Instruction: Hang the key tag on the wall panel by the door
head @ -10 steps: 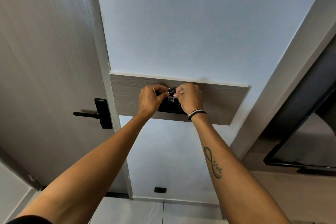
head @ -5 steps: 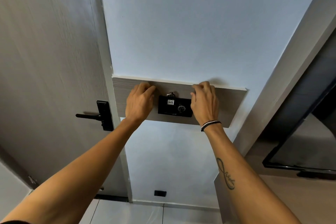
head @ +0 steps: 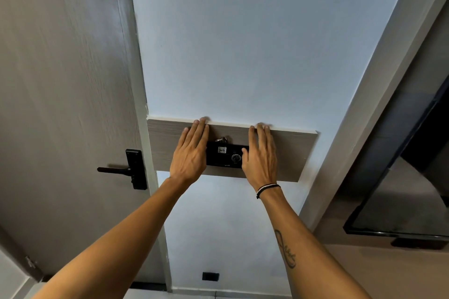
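A grey wood-grain wall panel (head: 294, 153) runs across the pale wall just right of the door. At its middle sits a black plate (head: 224, 161) with a round dial. A small white key tag (head: 221, 150) marked with a number hangs against the plate from a metal ring (head: 221, 139) above it. My left hand (head: 190, 153) lies flat on the panel left of the plate, fingers stretched to the panel's top edge. My right hand (head: 261, 155) lies flat on the right side, its thumb beside the dial. Neither hand holds anything.
The grey door (head: 68, 104) with a black lever handle (head: 126, 168) fills the left. A dark wall-mounted screen (head: 401, 201) hangs on the right wall. A black socket (head: 210, 276) sits low on the wall near the floor.
Both hands let go of the tag and ring, opened, and spread apart to lie flat on the panel on either side of the plate. The tag now hangs by itself.
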Motion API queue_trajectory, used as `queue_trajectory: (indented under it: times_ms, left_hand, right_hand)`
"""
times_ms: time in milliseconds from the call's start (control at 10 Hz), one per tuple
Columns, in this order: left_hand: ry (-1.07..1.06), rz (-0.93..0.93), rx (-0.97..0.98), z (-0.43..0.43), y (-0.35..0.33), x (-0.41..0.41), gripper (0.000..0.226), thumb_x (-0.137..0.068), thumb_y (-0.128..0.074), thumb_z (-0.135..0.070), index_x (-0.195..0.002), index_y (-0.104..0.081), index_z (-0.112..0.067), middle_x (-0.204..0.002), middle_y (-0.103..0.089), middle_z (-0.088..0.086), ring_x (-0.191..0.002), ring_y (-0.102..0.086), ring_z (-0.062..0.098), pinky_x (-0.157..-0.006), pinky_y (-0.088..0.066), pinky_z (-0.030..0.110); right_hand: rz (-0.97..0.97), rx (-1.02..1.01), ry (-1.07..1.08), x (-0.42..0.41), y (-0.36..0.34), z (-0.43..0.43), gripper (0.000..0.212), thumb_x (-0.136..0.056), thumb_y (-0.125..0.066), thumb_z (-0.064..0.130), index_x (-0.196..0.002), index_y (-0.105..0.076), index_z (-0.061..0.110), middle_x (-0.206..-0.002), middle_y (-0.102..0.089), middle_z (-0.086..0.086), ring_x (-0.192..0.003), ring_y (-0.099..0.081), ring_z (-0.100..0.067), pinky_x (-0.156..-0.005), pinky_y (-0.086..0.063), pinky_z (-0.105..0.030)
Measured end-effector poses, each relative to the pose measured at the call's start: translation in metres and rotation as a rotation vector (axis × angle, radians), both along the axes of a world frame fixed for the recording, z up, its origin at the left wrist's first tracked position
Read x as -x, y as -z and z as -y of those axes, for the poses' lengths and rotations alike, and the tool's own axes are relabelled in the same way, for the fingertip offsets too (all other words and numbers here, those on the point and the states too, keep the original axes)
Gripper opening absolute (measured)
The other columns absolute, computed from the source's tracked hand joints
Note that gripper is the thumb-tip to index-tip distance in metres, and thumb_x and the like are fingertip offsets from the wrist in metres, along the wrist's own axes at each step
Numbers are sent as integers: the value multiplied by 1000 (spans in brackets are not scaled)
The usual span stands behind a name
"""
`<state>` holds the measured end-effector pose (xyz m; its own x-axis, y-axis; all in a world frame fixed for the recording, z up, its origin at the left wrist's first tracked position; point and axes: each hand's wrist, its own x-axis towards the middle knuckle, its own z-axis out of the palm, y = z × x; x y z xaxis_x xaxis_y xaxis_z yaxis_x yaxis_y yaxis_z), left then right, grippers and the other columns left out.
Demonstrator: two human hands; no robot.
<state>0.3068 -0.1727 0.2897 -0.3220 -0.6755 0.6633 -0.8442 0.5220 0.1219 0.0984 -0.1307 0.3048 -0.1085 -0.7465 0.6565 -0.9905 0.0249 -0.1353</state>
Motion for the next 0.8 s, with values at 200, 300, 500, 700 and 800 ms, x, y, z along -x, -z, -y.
queue_trajectory:
  times_ms: [200, 300, 500, 700, 800]
  left_hand:
    - [0, -10, -11, 0, 2, -1, 76, -100, -41, 0, -170, -11, -4, -180, -7, 13, -168, -8, 29, -137, -15, 48]
    - [-11, -7, -6, 2, 6, -3, 74, -101, -36, -5, -170, -9, -4, -181, -5, 14, -168, -5, 29, -137, -13, 47]
    - [-17, 2, -9, 5, 7, -5, 72, -100, -17, -18, -170, -6, -5, -181, -1, 12, -168, -3, 29, -137, -10, 45]
    - [-26, 4, 25, 12, -16, -2, 69, -109, -39, -14, -170, -8, -5, -181, 0, 12, -168, 1, 27, -138, -10, 44]
    - [-30, -33, 79, 23, -48, 2, 69, -112, -41, -21, -170, -7, -5, -181, 0, 12, -168, 2, 27, -138, -7, 44]
  right_hand:
    - [-43, -45, 11, 4, 4, -3, 74, -98, -63, 28, -161, -30, 6, -173, -22, -19, -162, -18, -36, -131, -25, -51]
    - [-74, -18, 21, 7, 8, 1, 76, -98, -63, 29, -162, -28, 7, -173, -20, -19, -163, -16, -35, -132, -24, -51]
    - [-80, -27, 29, 8, 9, 2, 80, -98, -64, 31, -163, -25, 7, -174, -16, -19, -163, -13, -35, -132, -22, -53]
    - [-19, 31, -24, 3, -23, 2, 79, -102, -58, 32, -164, -18, 5, -175, -13, -18, -164, -12, -33, -132, -22, -52]
    - [53, 122, -74, 2, -70, -4, 76, -105, -54, 31, -165, -16, 6, -175, -10, -17, -164, -9, -33, -132, -19, -52]
